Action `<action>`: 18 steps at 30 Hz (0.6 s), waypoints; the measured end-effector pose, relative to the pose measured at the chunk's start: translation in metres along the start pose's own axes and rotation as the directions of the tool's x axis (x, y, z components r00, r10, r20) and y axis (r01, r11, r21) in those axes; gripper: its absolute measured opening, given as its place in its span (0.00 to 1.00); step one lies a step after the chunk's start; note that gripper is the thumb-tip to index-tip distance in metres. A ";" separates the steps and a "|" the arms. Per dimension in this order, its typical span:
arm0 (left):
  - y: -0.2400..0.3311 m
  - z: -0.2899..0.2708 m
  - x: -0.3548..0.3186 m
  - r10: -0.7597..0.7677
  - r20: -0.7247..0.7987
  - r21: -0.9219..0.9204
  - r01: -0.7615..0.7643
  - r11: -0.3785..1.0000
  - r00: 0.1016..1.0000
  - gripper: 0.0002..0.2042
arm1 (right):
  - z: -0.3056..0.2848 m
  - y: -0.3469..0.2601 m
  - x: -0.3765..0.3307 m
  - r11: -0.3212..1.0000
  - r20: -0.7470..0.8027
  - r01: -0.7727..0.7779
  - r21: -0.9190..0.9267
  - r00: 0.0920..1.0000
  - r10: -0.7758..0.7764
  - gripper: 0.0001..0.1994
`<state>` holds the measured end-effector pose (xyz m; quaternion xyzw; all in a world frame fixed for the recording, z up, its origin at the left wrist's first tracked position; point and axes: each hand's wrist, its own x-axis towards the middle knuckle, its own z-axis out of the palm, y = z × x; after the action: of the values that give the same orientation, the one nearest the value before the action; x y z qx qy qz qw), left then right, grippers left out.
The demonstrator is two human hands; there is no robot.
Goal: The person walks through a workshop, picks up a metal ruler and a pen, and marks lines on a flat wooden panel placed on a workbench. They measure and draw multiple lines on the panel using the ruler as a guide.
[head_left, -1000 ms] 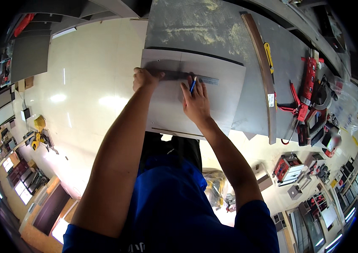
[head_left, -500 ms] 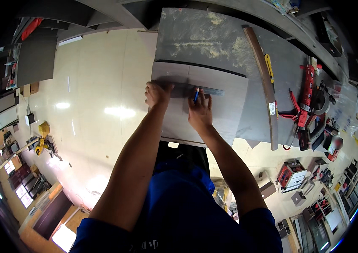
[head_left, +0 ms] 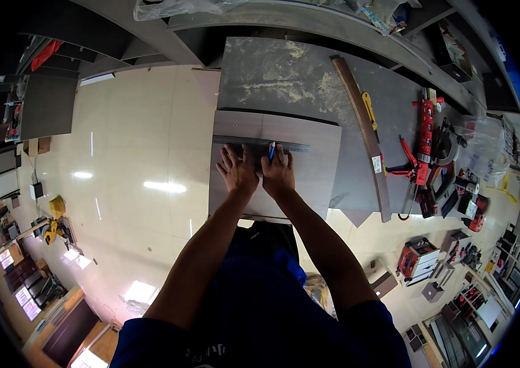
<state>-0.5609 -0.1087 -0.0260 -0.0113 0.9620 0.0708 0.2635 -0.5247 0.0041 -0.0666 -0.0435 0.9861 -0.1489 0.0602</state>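
A flat grey panel (head_left: pixel 315 175) lies on a larger dark grey board, and a long metal straightedge (head_left: pixel 298 148) stretches across it from its left edge. My left hand (head_left: pixel 239 172) rests palm down on the panel, fingers spread, with the fingertips at the straightedge's near side. Close beside it, my right hand (head_left: pixel 279 176) holds a slim blue pencil (head_left: pixel 271 152) between the fingers, its pale end up by the straightedge. Where the pencil meets the panel is too small to tell.
The larger board (head_left: pixel 272 73) carries light dust. On its right lie a brown strip (head_left: pixel 361 126), a yellow utility knife (head_left: pixel 368 109) and a red caulking gun (head_left: pixel 424 141), with clamps and power tools beyond. Dark shelving (head_left: pixel 309 27) borders the far side.
My left hand has moved from the panel's left edge in beside the right hand, its fingers now spread by the straightedge. The right hand keeps the pencil. The whole view has shifted slightly.
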 end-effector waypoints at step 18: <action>0.003 0.027 0.012 0.197 -0.043 0.223 -0.183 0.957 0.979 0.39 | -0.029 0.048 0.033 0.926 0.041 -0.074 0.370 0.997 0.064 0.13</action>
<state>-0.5578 -0.1020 -0.0543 0.1080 0.9685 -0.0106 0.2239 -0.5647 0.0546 -0.0566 0.0013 0.9401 -0.3296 0.0866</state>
